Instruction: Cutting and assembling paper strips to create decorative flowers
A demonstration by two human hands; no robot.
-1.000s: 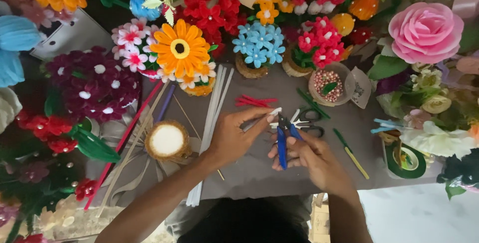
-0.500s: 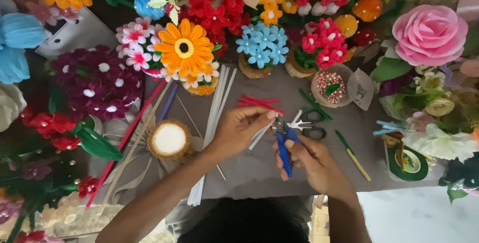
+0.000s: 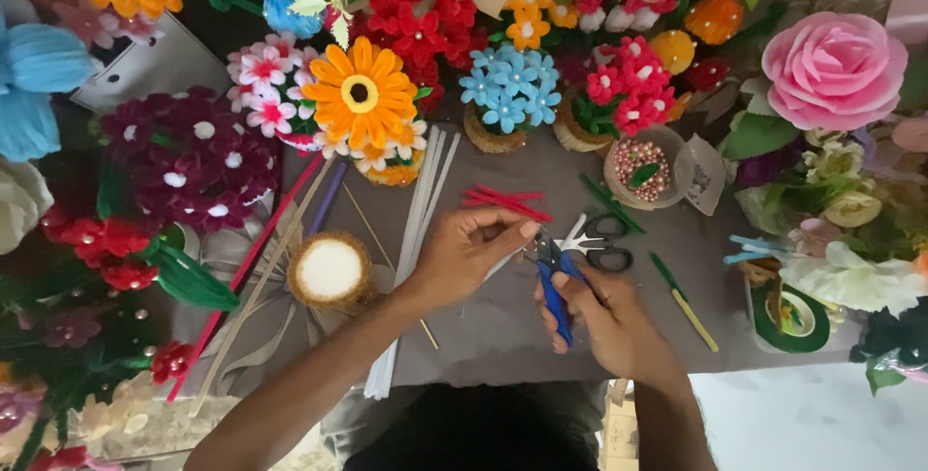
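The right hand (image 3: 609, 321) has its grip clamped on blue-handled pliers (image 3: 553, 283) at bench centre. The left hand (image 3: 469, 254), at nine o'clock of them, pinches a white stem (image 3: 503, 260) closed.

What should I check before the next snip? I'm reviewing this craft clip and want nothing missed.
1. Right hand grips the blue-handled pliers: ok.
2. Left hand pinches the white stem near the pliers' tip: ok.
3. Stem seated between the pliers' jaws: cannot tell, the tip is too small.
4. Left fingertips away from the jaws: not ok, they look very close.
5. Scissors lie just beyond the pliers, apart from both hands: ok.
6. Red stems lie beyond the hands, out of the way: ok.
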